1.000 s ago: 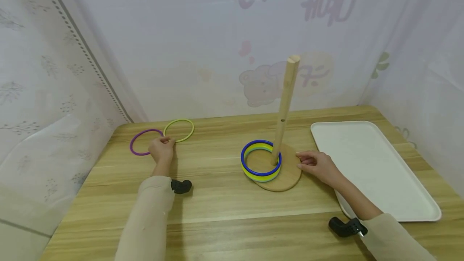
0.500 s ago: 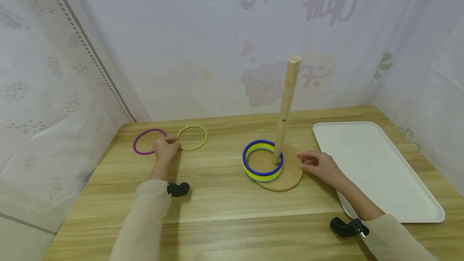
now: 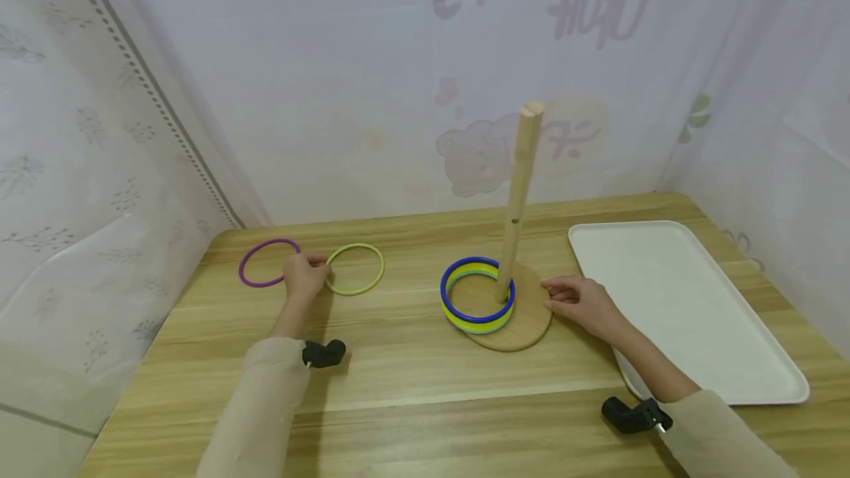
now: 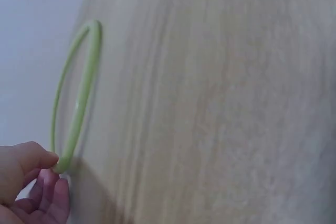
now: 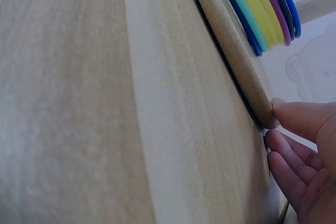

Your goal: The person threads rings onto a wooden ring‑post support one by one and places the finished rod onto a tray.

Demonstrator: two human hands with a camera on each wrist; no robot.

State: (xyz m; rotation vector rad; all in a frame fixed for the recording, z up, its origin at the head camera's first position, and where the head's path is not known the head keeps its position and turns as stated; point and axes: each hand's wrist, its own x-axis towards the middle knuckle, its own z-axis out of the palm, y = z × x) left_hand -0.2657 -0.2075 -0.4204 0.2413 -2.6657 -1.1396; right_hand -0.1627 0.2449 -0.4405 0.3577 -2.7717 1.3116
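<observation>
Between thumb and fingertips my left hand (image 3: 305,276) pinches the near-left edge of a yellow-green ring (image 4: 82,98). In the left wrist view that ring tilts just over the tabletop. My right hand (image 3: 587,307) holds the right edge of a round wooden base (image 3: 531,323), its thumb on the rim and its fingers below, as the right wrist view shows. From the base rises a wooden post (image 3: 521,194). Several coloured rings (image 5: 262,11) are stacked around the post, a blue one uppermost. Beside the left hand lies a purple ring (image 3: 242,269), partly hidden by it.
A white tray (image 3: 684,301) lies at the right, partly under the right forearm. The wood-grain table (image 3: 398,419) meets white patterned curtains (image 3: 332,94) at the back and sides.
My left hand has shifted slightly right, bringing the yellow-green ring right and nearer, away from the purple ring. The right hand keeps its place on the base.
</observation>
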